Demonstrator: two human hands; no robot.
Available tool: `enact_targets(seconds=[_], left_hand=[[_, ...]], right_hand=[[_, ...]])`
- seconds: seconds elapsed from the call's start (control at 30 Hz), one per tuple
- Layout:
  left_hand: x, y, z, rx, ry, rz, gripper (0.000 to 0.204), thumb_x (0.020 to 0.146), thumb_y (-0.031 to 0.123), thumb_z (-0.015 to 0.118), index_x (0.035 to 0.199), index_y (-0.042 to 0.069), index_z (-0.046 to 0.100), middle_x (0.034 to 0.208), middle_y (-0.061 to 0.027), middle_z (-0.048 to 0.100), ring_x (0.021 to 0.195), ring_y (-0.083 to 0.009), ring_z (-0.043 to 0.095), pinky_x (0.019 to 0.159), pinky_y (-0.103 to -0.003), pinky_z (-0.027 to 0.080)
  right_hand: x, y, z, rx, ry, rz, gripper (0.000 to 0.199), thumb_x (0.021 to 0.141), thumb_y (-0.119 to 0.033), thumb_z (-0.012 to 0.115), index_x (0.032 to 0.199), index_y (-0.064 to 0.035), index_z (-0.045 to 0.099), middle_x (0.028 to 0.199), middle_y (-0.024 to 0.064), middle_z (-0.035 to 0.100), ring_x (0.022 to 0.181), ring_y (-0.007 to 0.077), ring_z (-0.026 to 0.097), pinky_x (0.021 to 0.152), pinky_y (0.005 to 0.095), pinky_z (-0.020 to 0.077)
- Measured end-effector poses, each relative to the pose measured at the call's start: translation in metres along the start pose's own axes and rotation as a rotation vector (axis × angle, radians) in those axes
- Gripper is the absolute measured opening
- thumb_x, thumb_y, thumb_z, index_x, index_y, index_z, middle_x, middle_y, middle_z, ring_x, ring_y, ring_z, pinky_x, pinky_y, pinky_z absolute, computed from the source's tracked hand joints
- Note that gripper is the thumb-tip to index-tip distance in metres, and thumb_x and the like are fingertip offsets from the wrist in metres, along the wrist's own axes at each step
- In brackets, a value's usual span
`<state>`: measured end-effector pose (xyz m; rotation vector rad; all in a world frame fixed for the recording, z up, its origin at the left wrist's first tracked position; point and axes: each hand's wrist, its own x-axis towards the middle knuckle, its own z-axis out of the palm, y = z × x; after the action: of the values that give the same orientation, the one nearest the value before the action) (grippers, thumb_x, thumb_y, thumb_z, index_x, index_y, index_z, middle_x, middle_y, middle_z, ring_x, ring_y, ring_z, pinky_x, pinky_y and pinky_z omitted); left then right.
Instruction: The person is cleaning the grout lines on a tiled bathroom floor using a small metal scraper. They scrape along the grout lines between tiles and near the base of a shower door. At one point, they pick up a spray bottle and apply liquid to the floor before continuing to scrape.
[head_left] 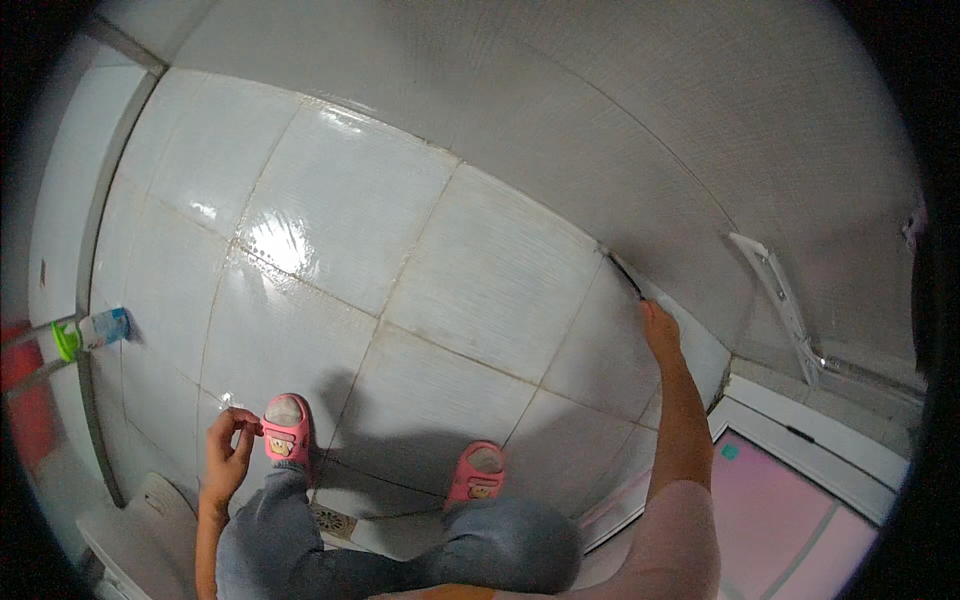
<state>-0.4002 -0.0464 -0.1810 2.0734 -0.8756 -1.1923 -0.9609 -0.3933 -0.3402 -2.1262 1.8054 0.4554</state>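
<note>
Fingers (655,312) of the right hand (660,330) close on a thin dark scraper (626,275), its tip touching the seam where the tiled floor (470,270) meets the grey wall (620,110). Left hand (228,450) hangs free above the left pink slipper (287,430), fingers loosely curled, holding nothing. Right slipper (478,472) sits beside a floor drain (330,520); a small bottle (100,328) lies far left.

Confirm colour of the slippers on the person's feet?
Pink, with a small brownish figure on the strap: the slippers show clearly in the head view on the pale floor tiles.
</note>
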Motion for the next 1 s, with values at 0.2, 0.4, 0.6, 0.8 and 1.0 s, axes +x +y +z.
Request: enact_targets(seconds=[0.2, 0.4, 0.6, 0.8, 1.0], left_hand=[[-0.019, 0.010, -0.007, -0.035, 0.037, -0.031, 0.005, 0.079, -0.004, 0.049, 0.083, -0.003, 0.052, 0.076, -0.0071, 0.056, 0.071, -0.0139, 0.055, 0.067, -0.025, 0.044], [-0.033, 0.009, -0.011, -0.038, 0.081, -0.090, 0.005, 0.077, -0.005, 0.049, 0.080, -0.003, 0.053, 0.073, -0.0082, 0.057, 0.070, -0.0139, 0.055, 0.066, -0.025, 0.043], [-0.054, -0.003, -0.023, -0.045, 0.094, -0.169, 0.004, 0.078, -0.004, 0.049, 0.079, -0.003, 0.052, 0.073, -0.0079, 0.056, 0.070, -0.0136, 0.054, 0.066, -0.025, 0.042], [-0.062, -0.028, -0.035, -0.273, 0.179, -0.247, 0.002, 0.080, -0.002, 0.049, 0.080, -0.002, 0.051, 0.075, -0.0058, 0.054, 0.071, -0.0132, 0.053, 0.067, -0.025, 0.041], [-0.065, -0.013, -0.046, -0.173, 0.102, -0.258, 0.001, 0.080, -0.001, 0.049, 0.080, -0.001, 0.050, 0.074, -0.0065, 0.053, 0.071, -0.0139, 0.053, 0.068, -0.026, 0.042]], right_hand=[[0.015, -0.078, 0.021, -0.003, 0.087, -0.072, 0.033, 0.089, -0.030, 0.034, 0.092, -0.0034, 0.053, 0.083, 0.0182, 0.059, 0.080, 0.0341, 0.056, 0.071, 0.0429, 0.0429], [0.084, -0.328, -0.005, 0.058, 0.195, -0.333, 0.031, 0.088, -0.028, 0.036, 0.085, -0.0039, 0.055, 0.076, 0.0183, 0.059, 0.074, 0.0323, 0.059, 0.063, 0.0428, 0.0448], [0.109, -0.367, -0.022, -0.019, 0.238, -0.505, 0.031, 0.088, -0.030, 0.036, 0.083, -0.0051, 0.055, 0.074, 0.0167, 0.060, 0.068, 0.0311, 0.060, 0.059, 0.0439, 0.0454], [0.103, -0.306, -0.003, -0.061, 0.305, -0.437, 0.037, 0.089, -0.033, 0.034, 0.078, -0.0035, 0.055, 0.067, 0.0169, 0.059, 0.060, 0.0338, 0.058, 0.053, 0.0437, 0.0455], [0.100, -0.337, -0.018, -0.018, 0.186, -0.386, 0.037, 0.088, -0.033, 0.035, 0.083, -0.0015, 0.054, 0.074, 0.0197, 0.059, 0.068, 0.0363, 0.058, 0.060, 0.0445, 0.0454]])
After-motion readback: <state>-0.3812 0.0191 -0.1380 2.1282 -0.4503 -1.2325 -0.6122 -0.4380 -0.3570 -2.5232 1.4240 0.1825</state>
